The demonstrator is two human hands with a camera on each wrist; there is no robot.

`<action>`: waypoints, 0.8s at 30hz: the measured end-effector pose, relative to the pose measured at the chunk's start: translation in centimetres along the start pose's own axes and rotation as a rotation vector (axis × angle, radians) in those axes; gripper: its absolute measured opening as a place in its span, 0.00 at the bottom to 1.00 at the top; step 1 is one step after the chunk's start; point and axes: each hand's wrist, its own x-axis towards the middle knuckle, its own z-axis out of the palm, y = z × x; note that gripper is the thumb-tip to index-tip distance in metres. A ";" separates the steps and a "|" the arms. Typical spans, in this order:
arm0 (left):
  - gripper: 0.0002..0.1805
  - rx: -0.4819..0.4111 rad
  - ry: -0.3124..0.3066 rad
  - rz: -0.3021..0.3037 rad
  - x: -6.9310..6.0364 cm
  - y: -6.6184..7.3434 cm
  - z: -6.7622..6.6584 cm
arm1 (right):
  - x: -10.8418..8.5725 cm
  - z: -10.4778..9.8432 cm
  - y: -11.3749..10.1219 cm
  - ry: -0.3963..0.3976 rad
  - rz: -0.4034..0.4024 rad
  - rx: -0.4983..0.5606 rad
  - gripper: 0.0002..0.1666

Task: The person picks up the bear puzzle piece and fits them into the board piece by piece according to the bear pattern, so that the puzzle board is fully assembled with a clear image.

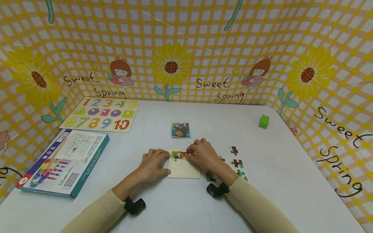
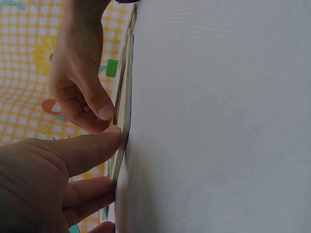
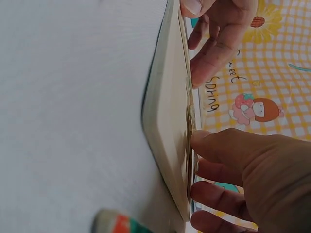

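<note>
Puzzle board (image 1: 183,170) flat on tabletop (image 1: 175,207). Left hand (image 1: 152,164): thumb and fingers apart, touching board's left edge. Right hand (image 1: 205,155): fingers at bear piece (image 1: 184,156), board's far part; cannot tell if pinching. Sideways push could unseat neighbouring green piece (image 1: 175,156); slack left-hand bracing, board slides.
</note>
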 end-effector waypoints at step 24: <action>0.12 -0.012 0.108 0.040 4.6 0.5 1.1 | 0.0 0.1 0.0 0.021 -0.040 -0.033 0.13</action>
